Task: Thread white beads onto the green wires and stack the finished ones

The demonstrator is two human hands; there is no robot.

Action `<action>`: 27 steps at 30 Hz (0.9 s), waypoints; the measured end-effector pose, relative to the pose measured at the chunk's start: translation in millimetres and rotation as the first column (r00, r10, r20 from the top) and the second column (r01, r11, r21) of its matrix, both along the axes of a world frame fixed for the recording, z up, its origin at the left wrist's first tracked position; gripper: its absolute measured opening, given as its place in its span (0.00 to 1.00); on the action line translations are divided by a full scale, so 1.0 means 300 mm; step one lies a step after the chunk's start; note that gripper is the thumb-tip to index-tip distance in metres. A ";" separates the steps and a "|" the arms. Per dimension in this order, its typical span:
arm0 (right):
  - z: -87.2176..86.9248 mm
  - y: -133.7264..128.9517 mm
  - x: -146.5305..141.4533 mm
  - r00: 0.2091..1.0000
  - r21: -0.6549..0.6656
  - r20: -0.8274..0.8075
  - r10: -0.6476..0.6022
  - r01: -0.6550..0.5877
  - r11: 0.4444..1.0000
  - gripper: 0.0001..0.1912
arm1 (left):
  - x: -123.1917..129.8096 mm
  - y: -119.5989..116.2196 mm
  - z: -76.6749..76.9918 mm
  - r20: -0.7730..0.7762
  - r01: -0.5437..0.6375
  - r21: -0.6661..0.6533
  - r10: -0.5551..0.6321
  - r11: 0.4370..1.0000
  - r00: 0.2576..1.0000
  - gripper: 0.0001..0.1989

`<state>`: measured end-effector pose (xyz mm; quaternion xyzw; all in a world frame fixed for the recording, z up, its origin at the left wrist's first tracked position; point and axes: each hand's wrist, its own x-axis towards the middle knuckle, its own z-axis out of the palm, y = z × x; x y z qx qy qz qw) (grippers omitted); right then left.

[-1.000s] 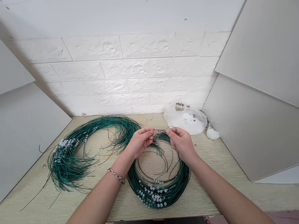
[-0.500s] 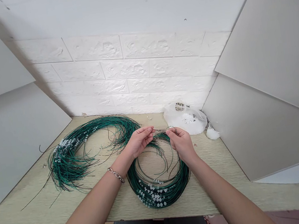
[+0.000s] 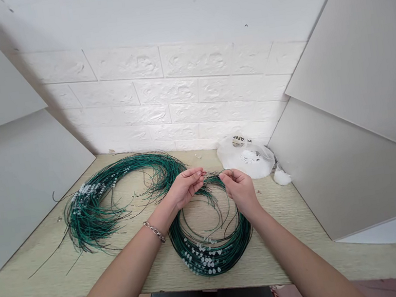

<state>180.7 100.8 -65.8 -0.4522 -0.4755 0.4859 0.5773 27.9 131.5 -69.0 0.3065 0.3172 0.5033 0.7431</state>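
A round coil of green and dark wires (image 3: 213, 259) with small white beads along its front lies on the table. Over its back edge, my left hand (image 3: 189, 187) pinches a thin dark wire end between thumb and fingers. My right hand (image 3: 239, 189) is closed on a thin wire just to the right, its fingertips a short gap from the left ones. To the left lies a looser curved bundle of green wires (image 3: 141, 161), with white beads on its left part and loose ends fanned out.
An open clear plastic bag (image 3: 264, 163) of small white pieces lies behind my right hand, with a smaller bag (image 3: 281, 176) beside it. Grey panels stand left (image 3: 30, 187) and right (image 3: 363, 169) on the wooden table (image 3: 272, 256); a white brick-patterned wall rises behind.
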 end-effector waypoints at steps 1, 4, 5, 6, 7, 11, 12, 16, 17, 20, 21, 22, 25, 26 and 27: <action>0.000 -0.001 0.000 1.000 0.007 0.011 0.001 -0.001 1.000 0.12 | 0.000 -0.001 0.000 -0.001 0.005 0.001 -0.005 1.000 1.000 0.05; 0.000 -0.004 -0.001 1.000 0.017 0.020 -0.006 0.005 1.000 0.11 | 0.001 -0.001 -0.003 -0.001 0.017 0.001 -0.017 1.000 1.000 0.04; -0.001 -0.004 -0.002 1.000 0.020 0.019 -0.009 0.008 1.000 0.11 | 0.001 -0.001 -0.005 0.005 0.020 0.001 -0.020 1.000 1.000 0.04; -0.001 -0.004 -0.001 1.000 0.024 0.020 -0.010 0.010 1.000 0.11 | 0.001 0.000 -0.007 0.014 0.023 0.004 -0.023 1.000 1.000 0.04; -0.002 -0.004 -0.001 1.000 0.028 0.021 -0.010 0.010 1.000 0.11 | 0.001 0.001 -0.010 0.024 0.027 0.010 -0.027 1.000 0.999 0.04; 0.003 -0.006 -0.002 0.999 0.031 0.036 -0.015 0.014 0.999 0.11 | -0.001 0.005 -0.022 0.067 0.041 0.046 -0.044 0.998 0.997 0.05; 0.005 -0.007 -0.003 0.999 0.028 0.040 -0.018 0.017 0.999 0.11 | -0.002 0.007 -0.024 0.073 0.041 0.050 -0.044 0.998 0.996 0.06; 0.008 -0.010 -0.004 0.999 0.030 0.039 -0.027 0.026 0.999 0.11 | -0.002 0.009 -0.027 0.075 0.035 0.040 -0.038 0.999 0.996 0.06; 0.007 -0.011 -0.005 0.999 0.033 0.034 -0.028 0.027 0.999 0.11 | -0.002 0.009 -0.027 0.074 0.034 0.037 -0.037 0.999 0.997 0.06; 0.002 -0.011 -0.005 0.999 0.037 0.027 -0.030 0.029 0.999 0.11 | -0.001 0.008 -0.026 0.071 0.034 0.025 -0.036 0.999 0.997 0.06; 0.002 -0.011 -0.005 0.999 0.036 0.030 -0.031 0.030 0.999 0.11 | -0.001 0.008 -0.026 0.071 0.036 0.023 -0.037 0.999 0.997 0.06; 0.002 -0.011 -0.006 0.999 0.036 0.035 -0.032 0.031 0.999 0.11 | -0.001 0.007 -0.026 0.071 0.040 0.022 -0.041 0.999 0.997 0.06; 0.004 -0.011 -0.006 0.998 0.036 0.055 -0.038 0.036 0.999 0.11 | -0.001 0.006 -0.026 0.073 0.052 0.030 -0.054 0.998 0.996 0.06; 0.006 -0.011 -0.006 0.997 0.040 0.063 -0.040 0.038 0.998 0.11 | 0.000 0.006 -0.026 0.076 0.053 0.034 -0.055 0.998 0.996 0.05; 0.007 -0.011 -0.006 0.996 0.045 0.072 -0.043 0.040 0.998 0.11 | 0.000 0.006 -0.026 0.077 0.054 0.037 -0.057 0.998 0.995 0.05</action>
